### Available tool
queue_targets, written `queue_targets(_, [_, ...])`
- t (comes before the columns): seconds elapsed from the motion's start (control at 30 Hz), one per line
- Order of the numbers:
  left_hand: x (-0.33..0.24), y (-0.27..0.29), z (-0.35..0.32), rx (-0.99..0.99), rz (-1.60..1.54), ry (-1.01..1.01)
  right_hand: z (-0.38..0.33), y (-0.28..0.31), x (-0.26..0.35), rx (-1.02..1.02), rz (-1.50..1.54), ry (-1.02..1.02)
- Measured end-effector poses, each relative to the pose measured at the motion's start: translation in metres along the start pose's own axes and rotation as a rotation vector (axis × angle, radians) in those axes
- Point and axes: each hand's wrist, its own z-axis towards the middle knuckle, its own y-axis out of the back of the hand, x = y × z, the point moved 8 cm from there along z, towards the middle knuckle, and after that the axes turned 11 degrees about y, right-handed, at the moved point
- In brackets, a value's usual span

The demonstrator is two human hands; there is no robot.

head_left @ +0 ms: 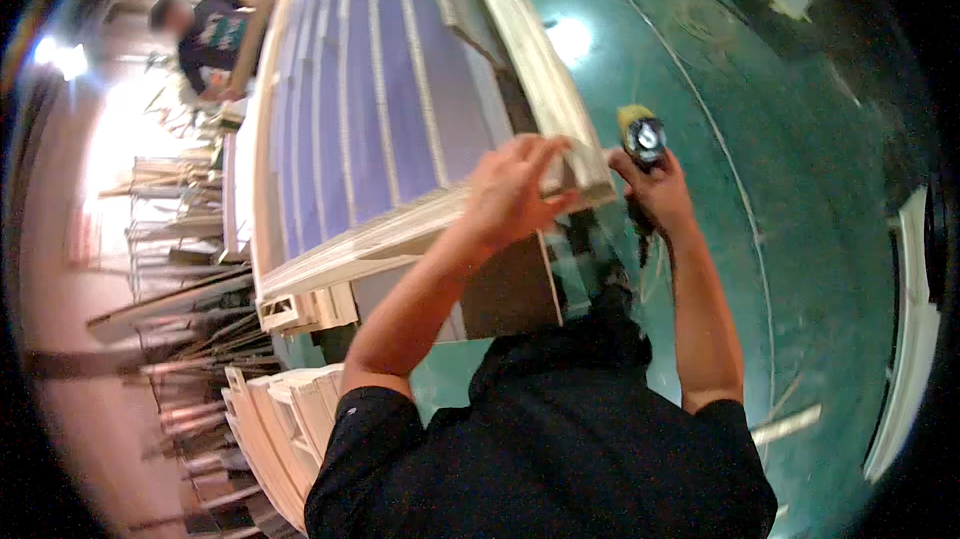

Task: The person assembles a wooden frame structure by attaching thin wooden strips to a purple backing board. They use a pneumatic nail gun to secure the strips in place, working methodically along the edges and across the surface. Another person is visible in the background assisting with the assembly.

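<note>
— What is being worked on here?

— A large wooden frame (540, 69) of pale timber, its near corner right in front of the person. Behind the corner the frame carries a purple panel (400, 89) crossed by thin pale slats (375, 69), and the whole piece runs away toward the top of the view.

— And the hands?

— The left hand (515, 189) is clamped over the frame's near corner, fingers curled onto the top edge of the timber. The right hand (655, 189) sits just to the right of that same corner, closed round a power tool (643, 137) with a yellow and black body, held close against the side of the frame. Which kind of tool it is, I cannot tell; the picture is blurred there.

— What lies around the frame?

— Below its near edge, to the left, stands a stack of pale wooden pieces (285, 419). Further left of the frame there is a clutter of long sticks and offcuts (190, 269) on the floor. To the right of the frame spreads a green floor (800, 239), with a loose strip of wood (785, 426) lying on it and a curved white piece (905, 339) well off at the edge.

— Anyone else about?

— Another person (210, 39) in a dark top, at the far left end of the frame, well apart from the hands.
</note>
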Motion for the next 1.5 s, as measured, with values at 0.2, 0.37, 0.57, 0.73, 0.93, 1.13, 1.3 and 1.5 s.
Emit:
queue_targets(0.2, [-0.002,0.001,0.003,-0.038,0.116,-0.075,0.020,-0.014,-0.024,0.100,0.183,0.050])
queue_targets(0.37, [-0.003,-0.001,-0.003,-0.069,0.124,-0.103,0.023,-0.011,-0.034,0.119,0.075,-0.010])
queue_targets(0.57, [-0.001,-0.002,-0.002,-0.116,0.096,-0.155,0.030,-0.008,-0.036,0.154,-0.064,0.008])
queue_targets(0.73, [0.000,-0.002,-0.006,-0.120,0.102,-0.135,0.025,-0.007,-0.020,0.162,-0.013,0.051])
queue_targets(0.93, [-0.004,0.000,-0.010,-0.091,0.139,-0.094,0.037,0.003,-0.049,0.169,0.024,-0.003])
queue_targets(1.13, [-0.004,0.002,-0.011,-0.083,0.144,-0.102,0.034,-0.002,-0.030,0.187,0.030,0.000])
queue_targets(1.3, [-0.009,0.004,-0.010,-0.152,0.105,-0.093,0.031,-0.001,-0.024,0.254,-0.042,-0.053])
queue_targets(1.5, [-0.008,0.004,-0.014,-0.171,0.114,-0.091,0.025,-0.007,-0.023,0.224,0.040,-0.062])
